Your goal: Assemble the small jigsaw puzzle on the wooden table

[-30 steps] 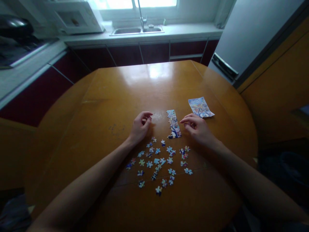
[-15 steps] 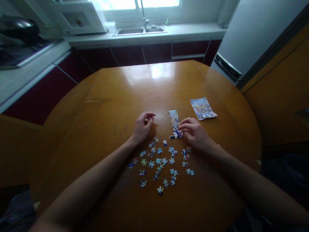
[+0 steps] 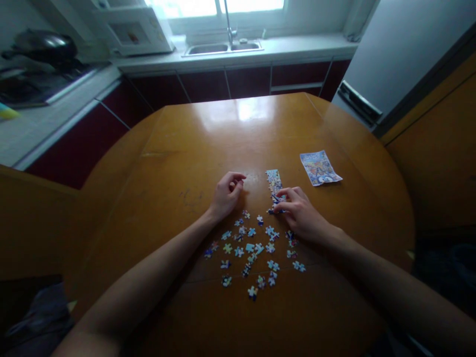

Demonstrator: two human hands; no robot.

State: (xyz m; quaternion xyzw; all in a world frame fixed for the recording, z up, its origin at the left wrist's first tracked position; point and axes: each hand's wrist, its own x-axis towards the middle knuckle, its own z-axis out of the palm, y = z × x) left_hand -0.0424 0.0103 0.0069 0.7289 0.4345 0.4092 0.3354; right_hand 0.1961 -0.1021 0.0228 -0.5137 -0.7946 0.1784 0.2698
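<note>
On the round wooden table (image 3: 193,148) lies a narrow assembled strip of jigsaw puzzle (image 3: 274,181). My right hand (image 3: 302,214) rests over the strip's near end, with its fingertips pinched on the pieces there. My left hand (image 3: 226,194) rests on the table left of the strip, fingers curled in; whether it holds anything is hidden. Several loose puzzle pieces (image 3: 253,250) are scattered on the table between my forearms.
A small printed picture card (image 3: 320,168) lies to the right of the strip. Beyond the table are a counter with a sink (image 3: 222,47), a microwave (image 3: 134,29) and a dark pan (image 3: 44,45) at the left. A grey fridge (image 3: 386,54) stands at the right.
My right hand has slid left onto the near end of the puzzle strip. My left hand has kept its place. The view has shifted slightly.
</note>
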